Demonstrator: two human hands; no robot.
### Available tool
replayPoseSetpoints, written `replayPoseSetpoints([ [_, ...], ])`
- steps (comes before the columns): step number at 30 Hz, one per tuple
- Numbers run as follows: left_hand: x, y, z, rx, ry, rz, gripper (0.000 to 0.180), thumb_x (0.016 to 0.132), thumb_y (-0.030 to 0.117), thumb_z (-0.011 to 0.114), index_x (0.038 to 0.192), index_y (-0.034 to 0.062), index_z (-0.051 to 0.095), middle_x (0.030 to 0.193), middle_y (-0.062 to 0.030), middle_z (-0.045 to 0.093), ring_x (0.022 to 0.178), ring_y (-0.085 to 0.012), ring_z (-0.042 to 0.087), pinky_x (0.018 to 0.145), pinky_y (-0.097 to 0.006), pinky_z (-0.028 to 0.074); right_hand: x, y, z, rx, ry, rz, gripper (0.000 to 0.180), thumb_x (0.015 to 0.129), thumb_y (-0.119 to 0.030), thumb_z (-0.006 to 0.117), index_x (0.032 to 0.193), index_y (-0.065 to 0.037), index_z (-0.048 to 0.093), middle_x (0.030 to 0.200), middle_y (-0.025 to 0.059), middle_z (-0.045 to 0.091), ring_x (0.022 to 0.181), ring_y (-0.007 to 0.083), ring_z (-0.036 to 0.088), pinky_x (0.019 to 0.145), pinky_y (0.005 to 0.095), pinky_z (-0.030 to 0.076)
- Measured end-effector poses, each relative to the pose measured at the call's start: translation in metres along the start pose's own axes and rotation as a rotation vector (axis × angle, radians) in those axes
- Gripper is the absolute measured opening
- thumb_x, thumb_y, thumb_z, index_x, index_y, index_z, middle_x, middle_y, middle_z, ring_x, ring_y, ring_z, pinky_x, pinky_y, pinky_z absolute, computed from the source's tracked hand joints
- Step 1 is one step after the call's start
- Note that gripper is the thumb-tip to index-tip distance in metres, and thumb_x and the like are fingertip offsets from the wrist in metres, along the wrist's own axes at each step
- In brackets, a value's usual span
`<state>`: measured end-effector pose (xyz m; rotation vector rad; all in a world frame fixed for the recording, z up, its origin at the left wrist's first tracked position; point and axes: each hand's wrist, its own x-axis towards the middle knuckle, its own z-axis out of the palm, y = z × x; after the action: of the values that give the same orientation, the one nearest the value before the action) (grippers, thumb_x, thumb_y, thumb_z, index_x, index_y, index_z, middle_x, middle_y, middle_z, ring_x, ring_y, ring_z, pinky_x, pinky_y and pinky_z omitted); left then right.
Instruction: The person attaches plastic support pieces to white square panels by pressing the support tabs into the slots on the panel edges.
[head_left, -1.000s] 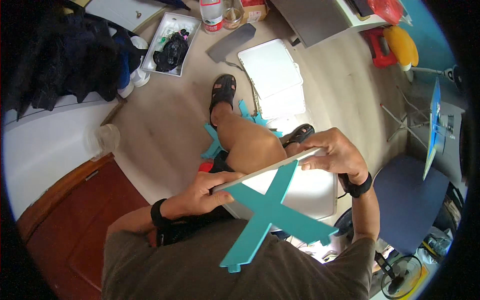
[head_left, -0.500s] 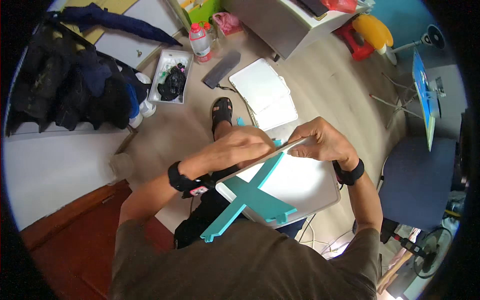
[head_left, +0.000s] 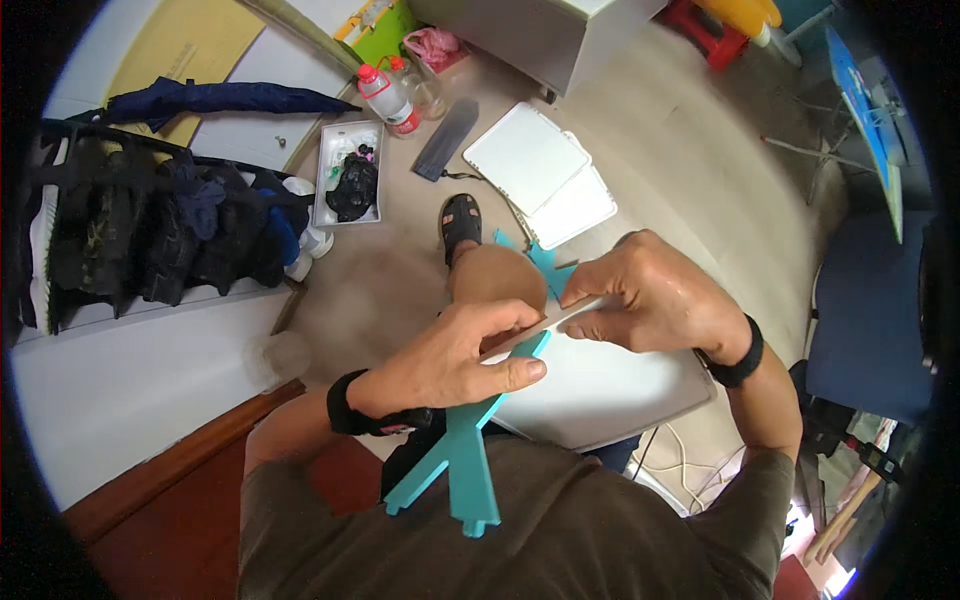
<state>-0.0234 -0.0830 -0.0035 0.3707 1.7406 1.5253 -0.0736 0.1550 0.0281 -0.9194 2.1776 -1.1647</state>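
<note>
A white rectangular panel point(head_left: 620, 385) with rounded corners is tilted over my lap. My right hand point(head_left: 655, 300) pinches its far edge between thumb and bent fingers. My left hand point(head_left: 440, 360) grips the same edge further left, with the thumb on the near side. Just under that thumb, the upper end of a teal X-shaped plastic bracket point(head_left: 465, 440) meets the panel edge. Whether the two are joined there I cannot tell. The bracket's tabbed lower ends lie against my shirt. A second teal bracket point(head_left: 545, 262) shows beyond my hands, beside my knee.
Two white panels point(head_left: 530, 155) lie overlapped on the floor ahead, beside a dark grey pouch point(head_left: 447, 138). Further left are plastic bottles point(head_left: 388, 100), a white box with a black bag point(head_left: 352, 185) and a shoe rack point(head_left: 150, 235). Cables point(head_left: 680, 465) trail at the lower right.
The teal bracket has swung and shifted left and down. My left hand, blurred above the edge before, now grips it. The whole view has shifted a little.
</note>
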Motion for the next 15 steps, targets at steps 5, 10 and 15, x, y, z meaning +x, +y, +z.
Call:
replayPoseSetpoints([
  [5, -0.015, 0.009, 0.013, 0.087, 0.068, 0.012, 0.04, 0.085, 0.024, 0.067, 0.113, -0.0045, 0.06, 0.088, -0.0091, 0.063, 0.081, -0.0133, 0.06, 0.075, -0.031, 0.048, -0.015, -0.01, 0.001, -0.02, 0.002, 0.001, 0.018, 0.071, -0.004, 0.075, 0.087, -0.002, 0.068, 0.069, 0.0149, 0.064, 0.06, 0.031, 0.064, 0.055, 0.0366, 0.047],
  [10, -0.03, 0.01, 0.012, 0.192, -0.061, 0.03, 0.055, 0.083, 0.033, 0.067, 0.119, -0.0064, 0.055, 0.095, -0.0153, 0.064, 0.088, -0.0236, 0.064, 0.079, -0.034, 0.049, -0.031, -0.017, -0.006, 0.002, -0.096, -0.08, 0.025, 0.069, -0.007, 0.068, 0.093, -0.013, 0.066, 0.058, 0.0095, 0.058, 0.056, 0.0317, 0.061, 0.046, 0.0413, 0.038],
  [15, -0.033, 0.022, 0.025, 0.339, -0.001, 0.097, 0.054, 0.076, 0.033, 0.069, 0.112, -0.006, 0.058, 0.082, -0.0136, 0.062, 0.075, -0.0276, 0.064, 0.066, -0.035, 0.049, -0.038, -0.009, 0.006, 0.222, -0.028, -0.184, 0.031, 0.065, -0.003, 0.064, 0.095, -0.009, 0.066, 0.058, 0.0085, 0.057, 0.055, 0.0304, 0.06, 0.047, 0.0395, 0.038],
])
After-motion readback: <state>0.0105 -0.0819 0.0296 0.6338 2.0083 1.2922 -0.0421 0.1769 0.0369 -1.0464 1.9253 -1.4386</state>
